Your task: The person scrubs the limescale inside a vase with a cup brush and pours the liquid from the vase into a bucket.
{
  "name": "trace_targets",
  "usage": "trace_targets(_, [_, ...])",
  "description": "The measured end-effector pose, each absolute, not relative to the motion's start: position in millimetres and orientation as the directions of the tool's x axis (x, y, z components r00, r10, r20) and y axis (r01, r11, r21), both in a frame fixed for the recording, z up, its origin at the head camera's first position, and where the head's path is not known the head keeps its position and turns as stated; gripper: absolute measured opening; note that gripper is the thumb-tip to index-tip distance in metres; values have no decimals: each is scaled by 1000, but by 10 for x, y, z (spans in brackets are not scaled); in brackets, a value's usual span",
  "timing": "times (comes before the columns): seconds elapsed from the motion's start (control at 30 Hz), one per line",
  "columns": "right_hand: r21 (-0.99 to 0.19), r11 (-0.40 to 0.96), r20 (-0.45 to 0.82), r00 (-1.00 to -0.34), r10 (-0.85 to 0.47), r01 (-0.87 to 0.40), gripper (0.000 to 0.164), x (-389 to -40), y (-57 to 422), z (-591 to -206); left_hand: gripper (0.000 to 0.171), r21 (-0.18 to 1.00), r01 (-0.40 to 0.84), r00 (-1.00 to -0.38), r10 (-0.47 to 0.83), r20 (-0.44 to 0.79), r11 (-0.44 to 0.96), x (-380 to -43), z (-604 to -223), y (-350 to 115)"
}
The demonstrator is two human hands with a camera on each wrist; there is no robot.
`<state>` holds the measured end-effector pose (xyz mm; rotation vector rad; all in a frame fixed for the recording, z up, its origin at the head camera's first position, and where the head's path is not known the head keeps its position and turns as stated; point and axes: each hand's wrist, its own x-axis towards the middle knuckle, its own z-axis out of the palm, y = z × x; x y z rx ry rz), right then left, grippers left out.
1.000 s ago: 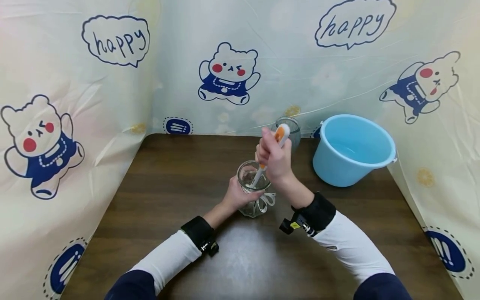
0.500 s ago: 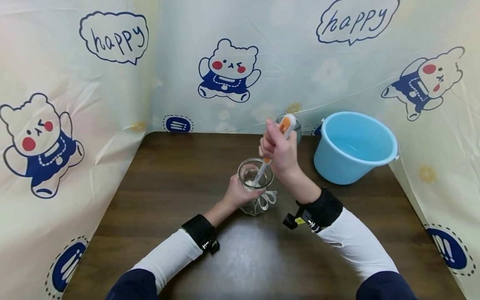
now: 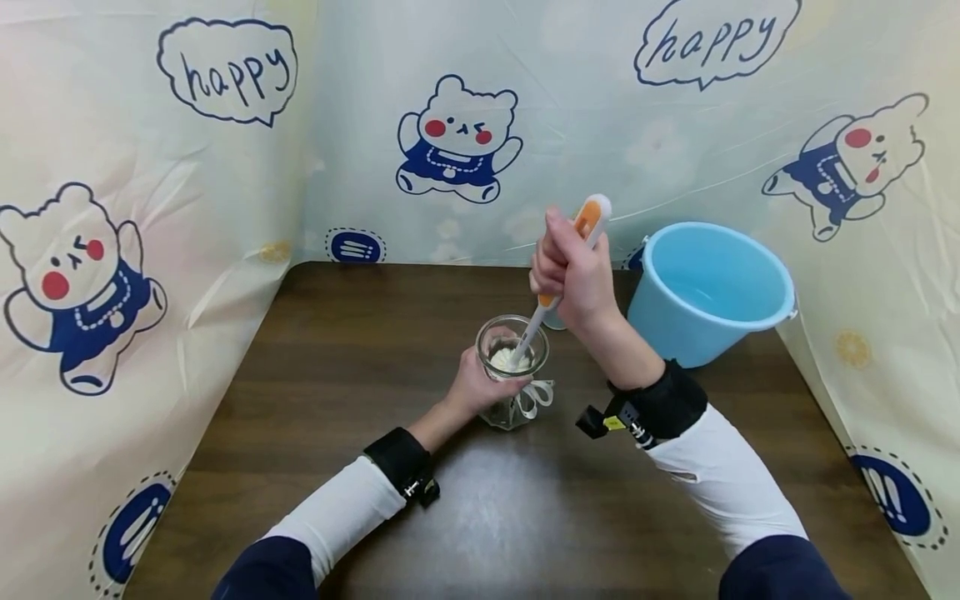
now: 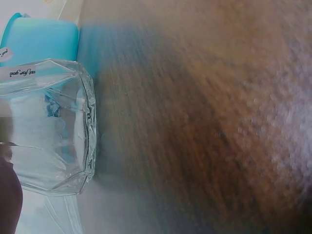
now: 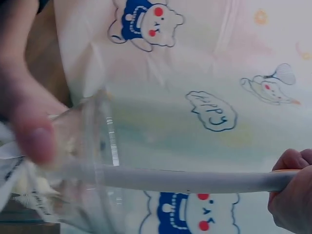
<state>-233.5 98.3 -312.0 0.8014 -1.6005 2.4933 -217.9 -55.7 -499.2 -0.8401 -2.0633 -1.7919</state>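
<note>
In the head view my left hand (image 3: 483, 387) grips a clear glass jar (image 3: 504, 412) with a white ribbon bow (image 3: 536, 398). The jar's faceted glass base (image 4: 83, 175) shows in the left wrist view; whether it touches the table I cannot tell. My right hand (image 3: 573, 271), fingers curled, holds a white-and-orange bottle brush (image 3: 592, 215) above the jar. Its white shaft (image 5: 195, 181) slants down through the jar's mouth. The pale brush head (image 3: 510, 360) is inside the jar, just below the rim.
A light blue bucket (image 3: 708, 283) stands at the back right of the dark wooden table (image 3: 360, 350). Behind my right hand, a second glass jar (image 3: 555, 320) is mostly hidden. A printed curtain (image 3: 585, 100) surrounds the table's back and sides.
My right hand has moved up and to the right, drawing the brush higher, so its pale head now shows near the rim. The left hand and jar stay almost in place.
</note>
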Motion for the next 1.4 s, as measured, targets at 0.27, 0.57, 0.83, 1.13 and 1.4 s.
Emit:
trace_targets(0.27, [-899, -377, 346, -887, -305, -221, 52, -2305, 817, -3516, 66, 812, 581, -794, 256, 551, 53, -2315, -5265, -570])
trace_targets(0.57, [-877, -356, 439, -840, -318, -324, 50, -2274, 885, -3097, 69, 805, 587, -795, 253, 552, 88, -2257, -5063, -570])
trace_targets(0.83, [-954, -158, 299, -849, -435, -254, 48, -2241, 771, -3346, 63, 783, 620, -764, 268, 587, 56, -2129, -4846, -589])
trace_targets(1.13, [-919, -191, 393, -799, -455, -344, 50, -2153, 791, -3101, 64, 790, 609, -776, 253, 578, 65, -2109, -4841, -592])
trace_targets(1.4, [-920, -139, 388, -808, -443, -366, 52, -2121, 861, -3284, 63, 798, 602, -775, 268, 572, 38, -2128, -4887, -576])
